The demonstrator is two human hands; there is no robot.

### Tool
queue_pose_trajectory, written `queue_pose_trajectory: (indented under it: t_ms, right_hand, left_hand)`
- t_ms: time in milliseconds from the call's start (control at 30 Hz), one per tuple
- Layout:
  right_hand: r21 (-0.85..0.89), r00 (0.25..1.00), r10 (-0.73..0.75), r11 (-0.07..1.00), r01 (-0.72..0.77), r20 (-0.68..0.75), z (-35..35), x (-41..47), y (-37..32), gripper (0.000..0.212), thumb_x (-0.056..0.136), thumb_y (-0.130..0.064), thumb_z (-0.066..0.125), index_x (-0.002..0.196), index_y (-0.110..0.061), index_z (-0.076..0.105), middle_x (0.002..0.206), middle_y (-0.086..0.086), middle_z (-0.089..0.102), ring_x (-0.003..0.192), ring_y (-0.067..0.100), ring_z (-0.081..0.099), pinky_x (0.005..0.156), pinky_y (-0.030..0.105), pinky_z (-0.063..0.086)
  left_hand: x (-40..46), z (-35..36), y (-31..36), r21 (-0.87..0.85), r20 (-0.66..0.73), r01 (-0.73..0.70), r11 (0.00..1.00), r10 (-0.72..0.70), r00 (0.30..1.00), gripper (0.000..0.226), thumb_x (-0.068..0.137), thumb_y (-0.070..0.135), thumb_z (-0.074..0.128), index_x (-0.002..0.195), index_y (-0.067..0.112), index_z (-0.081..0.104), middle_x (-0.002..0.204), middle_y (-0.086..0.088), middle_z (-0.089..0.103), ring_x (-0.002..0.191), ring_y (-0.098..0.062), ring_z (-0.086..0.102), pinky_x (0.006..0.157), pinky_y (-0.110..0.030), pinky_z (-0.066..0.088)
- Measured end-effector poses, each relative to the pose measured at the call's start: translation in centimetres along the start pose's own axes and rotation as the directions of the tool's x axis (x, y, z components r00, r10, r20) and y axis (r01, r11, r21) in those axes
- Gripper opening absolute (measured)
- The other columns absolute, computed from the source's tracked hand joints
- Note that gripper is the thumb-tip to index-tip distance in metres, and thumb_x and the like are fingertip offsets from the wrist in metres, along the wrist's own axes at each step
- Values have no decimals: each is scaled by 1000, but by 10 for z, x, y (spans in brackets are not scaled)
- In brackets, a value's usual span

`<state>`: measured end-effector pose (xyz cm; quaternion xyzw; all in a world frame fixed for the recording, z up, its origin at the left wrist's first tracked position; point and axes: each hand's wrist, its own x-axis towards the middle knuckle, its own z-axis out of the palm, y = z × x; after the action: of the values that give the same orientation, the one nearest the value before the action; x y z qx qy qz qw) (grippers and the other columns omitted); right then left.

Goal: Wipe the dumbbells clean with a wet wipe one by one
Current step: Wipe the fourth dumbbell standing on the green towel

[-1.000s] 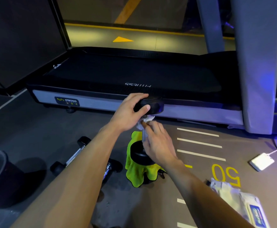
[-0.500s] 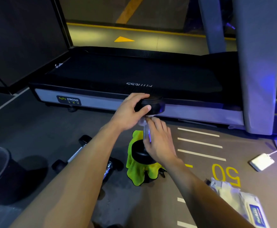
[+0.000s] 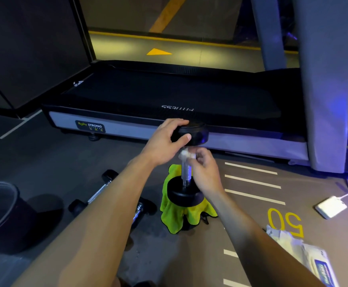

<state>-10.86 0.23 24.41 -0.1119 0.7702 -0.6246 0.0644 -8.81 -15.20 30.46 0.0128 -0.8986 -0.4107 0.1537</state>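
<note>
one dumbbell (image 3: 186, 162) stands upright at the centre of the frame, its lower black head resting on a yellow-green cloth (image 3: 175, 216) on the floor (image 3: 65, 162). left hand (image 3: 164, 141): grip closed on the upper head, fingers curled over the top and thumb pressed to its near side. right hand (image 3: 204, 168): grip pinched on a white wet wipe (image 3: 186, 154), which sits against the metal handle just under the upper head. a second dumbbell (image 3: 98, 191) lies on its side on the floor at lower left of centre, partly hidden behind the left forearm; another chrome piece shows just right of that forearm, too hidden to identify. a dark bin (image 3: 1, 212) stands at the left edge. a wipe packet (image 3: 307, 259) lies at the lower right corner, just below a yellow floor marking "50" (image 3: 284, 222). a white adapter (image 3: 330, 207) with its cable lies at the right edge. a treadmill (image 3: 169, 100) crosses the upper half, directly behind the upright dumbbell.
</note>
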Motion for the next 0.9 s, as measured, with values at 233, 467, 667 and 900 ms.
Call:
queue_pose_trajectory:
  t_ms: [233,467,667,900]
  right_hand:
    - [286,973,229,935,-210,-35,0,1,10,13,96,-5,62,99,-14,72,92,1,74,82,9,67,75,18,51]
    - [421,956,290,873,-246,-43,9,4,2,24,89,1,72,98,-21,68,71,-13,74,61,-5,66,61,15,50]
    - [373,964,215,917,-144,-156,16,12,-6,18,92,-10,68,83,-22,76,83,-2,76,76,8,65,73,23,51]
    - [232,930,286,944,-233,-232,15,6,13,17,90,-20,75,75,-29,72,84,-9,76,78,10,68,79,24,49]
  left_hand:
    - [-2,0,0,3,9,3,1000,-3,1000,46,100,31,65,143,25,54,133,16,48,128,-3,45,103,-12,31]
    - [-1,1,0,-6,-4,-5,1000,5,1000,45,99,29,66,142,23,56,133,14,49,126,-2,46,100,-2,29]
    - [0,1,-1,-16,-8,1,1000,-1,1000,45,99,29,67,142,24,56,132,15,48,127,-3,46,102,-5,29]
    - [-2,1,-1,-24,-4,9,1000,-9,1000,45,99,30,66,142,25,56,134,16,48,131,-5,46,108,-17,31]
